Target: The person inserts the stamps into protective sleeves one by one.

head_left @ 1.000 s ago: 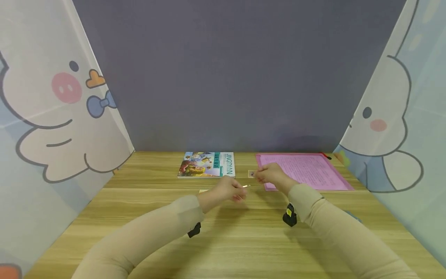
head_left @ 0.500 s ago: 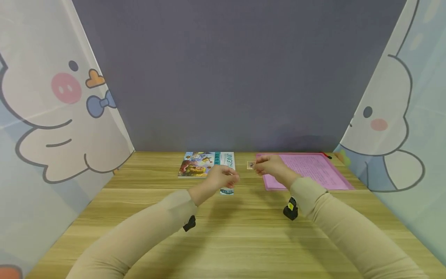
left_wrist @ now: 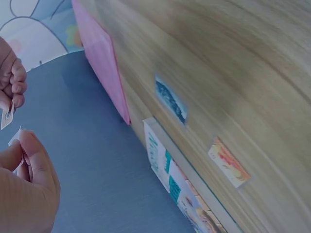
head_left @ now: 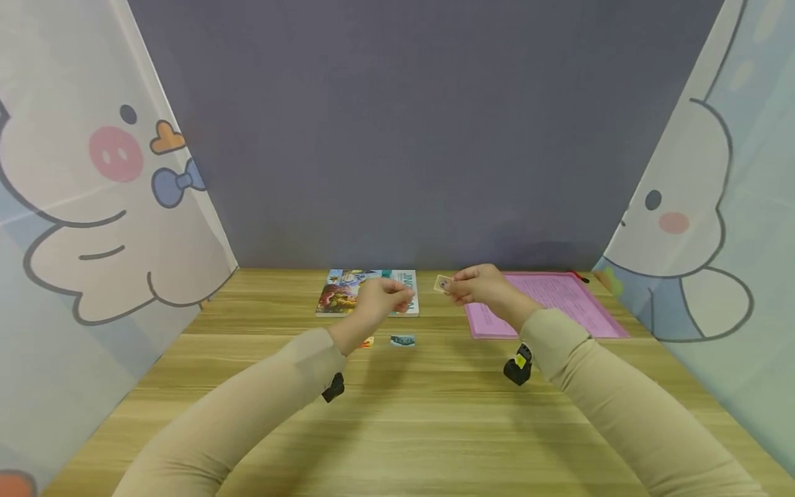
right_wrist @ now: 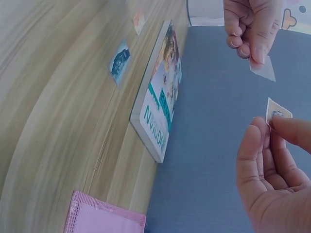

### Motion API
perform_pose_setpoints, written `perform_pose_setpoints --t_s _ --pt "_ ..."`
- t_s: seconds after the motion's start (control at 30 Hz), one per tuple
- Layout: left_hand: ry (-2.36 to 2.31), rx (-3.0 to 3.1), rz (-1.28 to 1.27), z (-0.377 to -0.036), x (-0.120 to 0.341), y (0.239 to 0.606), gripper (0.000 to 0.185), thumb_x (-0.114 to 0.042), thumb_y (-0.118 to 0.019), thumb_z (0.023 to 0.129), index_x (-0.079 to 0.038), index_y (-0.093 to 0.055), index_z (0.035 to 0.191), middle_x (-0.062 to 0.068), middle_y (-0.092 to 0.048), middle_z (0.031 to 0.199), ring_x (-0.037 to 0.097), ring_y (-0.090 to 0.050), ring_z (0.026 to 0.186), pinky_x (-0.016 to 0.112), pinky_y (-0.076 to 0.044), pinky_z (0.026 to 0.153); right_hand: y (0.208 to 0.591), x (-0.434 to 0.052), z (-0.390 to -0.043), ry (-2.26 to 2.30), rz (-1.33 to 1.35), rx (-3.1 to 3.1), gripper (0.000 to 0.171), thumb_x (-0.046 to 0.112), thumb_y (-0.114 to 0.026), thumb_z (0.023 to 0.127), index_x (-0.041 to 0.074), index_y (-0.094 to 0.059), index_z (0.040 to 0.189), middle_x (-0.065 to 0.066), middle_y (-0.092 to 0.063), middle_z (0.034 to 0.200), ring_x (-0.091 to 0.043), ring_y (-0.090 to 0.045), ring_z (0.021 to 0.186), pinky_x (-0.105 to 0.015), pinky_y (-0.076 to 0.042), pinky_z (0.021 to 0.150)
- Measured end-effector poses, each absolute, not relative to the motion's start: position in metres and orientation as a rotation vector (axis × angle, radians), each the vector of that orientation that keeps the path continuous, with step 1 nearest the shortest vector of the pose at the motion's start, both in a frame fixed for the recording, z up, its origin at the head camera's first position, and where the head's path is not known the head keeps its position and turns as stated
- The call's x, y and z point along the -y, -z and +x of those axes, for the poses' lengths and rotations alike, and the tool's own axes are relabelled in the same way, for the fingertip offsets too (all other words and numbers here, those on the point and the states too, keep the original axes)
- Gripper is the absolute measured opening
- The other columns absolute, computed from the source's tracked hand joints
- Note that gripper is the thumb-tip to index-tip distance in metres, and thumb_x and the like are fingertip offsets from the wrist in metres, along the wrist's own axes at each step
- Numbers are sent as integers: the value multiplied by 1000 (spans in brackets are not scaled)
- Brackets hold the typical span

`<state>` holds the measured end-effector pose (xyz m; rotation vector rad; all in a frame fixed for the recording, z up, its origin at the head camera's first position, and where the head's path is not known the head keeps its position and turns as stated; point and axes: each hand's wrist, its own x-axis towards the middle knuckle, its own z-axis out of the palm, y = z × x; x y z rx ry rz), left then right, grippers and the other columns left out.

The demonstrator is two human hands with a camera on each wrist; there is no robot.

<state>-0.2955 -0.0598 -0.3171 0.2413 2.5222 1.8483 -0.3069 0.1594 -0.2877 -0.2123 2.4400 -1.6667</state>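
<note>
My right hand [head_left: 481,284] pinches a small cream postage stamp [head_left: 443,284] by its edge, held up above the table. In the right wrist view this stamp [right_wrist: 278,110] shows a toothed edge and a dark printed picture. My left hand [head_left: 380,300], raised facing it, pinches a small whitish translucent slip [right_wrist: 263,69] between thumb and forefinger. The slip and the stamp are apart, a short gap between them. On the table below lie a blue-green stamp [left_wrist: 171,99] and an orange-red stamp [left_wrist: 228,162], the latter partly covered by my left wrist in the head view.
A colourful picture book [head_left: 348,293] lies at the back of the wooden table [head_left: 435,428], behind my left hand. Back right is a pink zip folder [head_left: 559,304] with printed text. A dark grey panel [head_left: 410,138] stands behind, with cartoon-printed side walls.
Both hands have risen and moved away from the table, the right with the stamp, the left with the slip. The blue-green and orange-red stamps have come into view beneath the left hand.
</note>
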Motion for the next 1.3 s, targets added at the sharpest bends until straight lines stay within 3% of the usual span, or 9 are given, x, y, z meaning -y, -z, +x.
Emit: perform_pose_setpoints --t_s 0.23,0.33,0.57,0.73,0.93,1.1,1.3 --pt "-1878 -2498 273 -293 61 305 19 -18 -68 92 -1 -73 98 17 -72 96 31 -70 88 28 -61 73 280 -156 -305 1715 -196 -2413 30 15 -69 91 -8 -61 110 -9 -73 90 -16 -69 79 -41 -57 91" --pt "-1910 -2485 304 -292 61 303 19 -16 -67 93 1 -72 98 21 -71 97 28 -70 81 29 -61 72 277 -154 -303 1730 -213 -2408 31 15 -69 91 -8 -62 111 -5 -73 87 -14 -68 77 -38 -58 90" --pt "-1935 -2508 320 -292 59 300 20 -18 -68 93 1 -73 90 15 -71 85 11 -67 65 28 -61 69 270 -145 -299 1782 -233 -2400 29 14 -68 91 -9 -61 108 2 -70 79 -15 -68 76 -31 -60 83" --pt "-1934 -2509 278 -291 59 297 20 -19 -68 92 0 -73 92 12 -72 82 13 -68 65 28 -61 68 268 -141 -295 1796 -230 -2398 28 14 -68 92 -8 -61 108 1 -70 78 -13 -67 75 -28 -60 79" --pt "-1929 -2517 268 -291 59 298 20 -20 -69 92 -1 -73 90 13 -72 83 23 -71 73 28 -61 68 267 -138 -293 1792 -230 -2421 27 14 -67 93 -8 -63 108 1 -69 78 -14 -67 75 -24 -60 74" --pt "-1942 -2512 260 -291 58 298 23 -21 -70 91 2 -73 91 14 -72 83 20 -71 70 28 -61 67 267 -136 -293 1829 -228 -2414 25 13 -67 92 -8 -63 105 -3 -70 81 -14 -66 74 -27 -60 75" --pt "-1919 -2516 242 -289 56 296 24 -23 -71 90 1 -74 93 10 -72 81 14 -68 66 29 -61 68 267 -137 -294 1847 -235 -2411 25 13 -67 93 -8 -63 105 3 -68 74 -12 -66 73 -38 -59 86"
